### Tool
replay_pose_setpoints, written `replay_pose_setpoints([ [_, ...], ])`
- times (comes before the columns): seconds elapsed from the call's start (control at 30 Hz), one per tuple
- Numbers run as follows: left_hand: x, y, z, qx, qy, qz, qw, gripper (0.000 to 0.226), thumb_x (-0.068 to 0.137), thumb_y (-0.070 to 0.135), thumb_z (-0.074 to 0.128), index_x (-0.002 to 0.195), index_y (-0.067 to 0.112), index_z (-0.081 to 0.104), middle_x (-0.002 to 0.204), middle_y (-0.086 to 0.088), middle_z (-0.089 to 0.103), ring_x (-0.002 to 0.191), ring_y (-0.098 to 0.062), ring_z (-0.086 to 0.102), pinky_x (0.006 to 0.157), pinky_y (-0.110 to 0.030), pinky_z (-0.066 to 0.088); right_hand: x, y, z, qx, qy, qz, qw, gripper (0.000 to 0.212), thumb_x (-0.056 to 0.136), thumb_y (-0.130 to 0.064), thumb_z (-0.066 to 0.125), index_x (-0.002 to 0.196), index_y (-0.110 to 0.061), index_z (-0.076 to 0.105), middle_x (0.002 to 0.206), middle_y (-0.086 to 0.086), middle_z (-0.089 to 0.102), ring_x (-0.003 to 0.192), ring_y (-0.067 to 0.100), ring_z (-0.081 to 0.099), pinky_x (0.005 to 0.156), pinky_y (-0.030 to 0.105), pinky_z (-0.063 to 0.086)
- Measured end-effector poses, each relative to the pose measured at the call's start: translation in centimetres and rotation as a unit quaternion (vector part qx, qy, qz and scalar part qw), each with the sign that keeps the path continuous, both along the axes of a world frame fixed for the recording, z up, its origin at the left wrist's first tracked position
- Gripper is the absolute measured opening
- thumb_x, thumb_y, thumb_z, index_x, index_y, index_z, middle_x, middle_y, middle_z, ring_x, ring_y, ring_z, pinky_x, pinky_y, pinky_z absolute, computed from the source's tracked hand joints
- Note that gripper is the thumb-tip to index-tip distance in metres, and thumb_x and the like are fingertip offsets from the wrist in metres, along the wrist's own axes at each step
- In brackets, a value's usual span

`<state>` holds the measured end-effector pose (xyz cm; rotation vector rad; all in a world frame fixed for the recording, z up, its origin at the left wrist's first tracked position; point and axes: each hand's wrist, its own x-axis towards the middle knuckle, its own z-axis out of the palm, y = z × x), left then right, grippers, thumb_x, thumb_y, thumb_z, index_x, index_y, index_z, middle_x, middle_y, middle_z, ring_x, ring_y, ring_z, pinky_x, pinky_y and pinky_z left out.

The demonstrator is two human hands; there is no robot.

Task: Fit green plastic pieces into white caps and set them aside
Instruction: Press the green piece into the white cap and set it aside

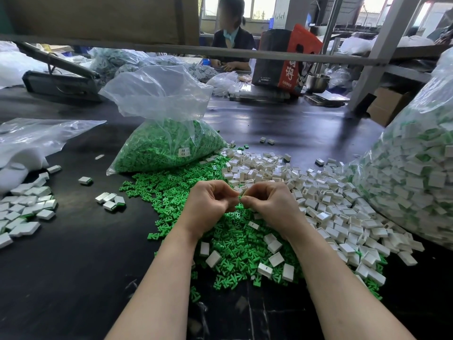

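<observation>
My left hand (208, 204) and my right hand (269, 204) meet fingertip to fingertip above a heap of loose green plastic pieces (232, 241). Between the fingertips a small white cap with a bit of green (241, 196) is pinched; which hand holds which part is hidden by the fingers. A pile of loose white caps (318, 192) spreads to the right of my hands. Fitted white caps (27, 207) lie grouped at the left edge, with a few more (110, 201) nearer the middle.
An open clear bag of green pieces (166, 146) stands behind the heap. A big clear bag of caps (416, 173) fills the right side. Crumpled plastic (29, 138) lies at the left. Another person (232, 38) sits across the dark table (73, 278).
</observation>
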<state>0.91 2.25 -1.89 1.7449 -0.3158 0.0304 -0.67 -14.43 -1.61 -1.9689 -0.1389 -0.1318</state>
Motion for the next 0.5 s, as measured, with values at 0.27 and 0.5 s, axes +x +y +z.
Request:
replay_pose_setpoints([
  [0.27,0.06,0.09,-0.17,0.006,-0.001,0.003,1.000,0.017,0.078,-0.010,0.073,0.077,0.008,0.074,0.077,-0.016,0.073,0.076,-0.036,0.071,0.077,-0.046,0.060,-0.07,0.09,-0.07,-0.007,-0.006,0.000,1.000,0.004,0.084,-0.007,0.075,0.081,-0.007,0.073,0.073,0.007,0.071,0.062,0.009,0.061,0.058,0.022,0.053],
  [0.5,0.11,0.03,-0.10,-0.002,-0.007,0.003,1.000,0.019,0.079,-0.011,0.072,0.078,0.008,0.073,0.070,-0.007,0.072,0.065,-0.016,0.069,0.067,-0.027,0.060,-0.19,0.14,0.15,0.007,-0.007,0.002,1.000,0.005,0.085,-0.008,0.074,0.081,-0.010,0.073,0.071,0.004,0.070,0.061,0.006,0.061,0.058,0.022,0.053],
])
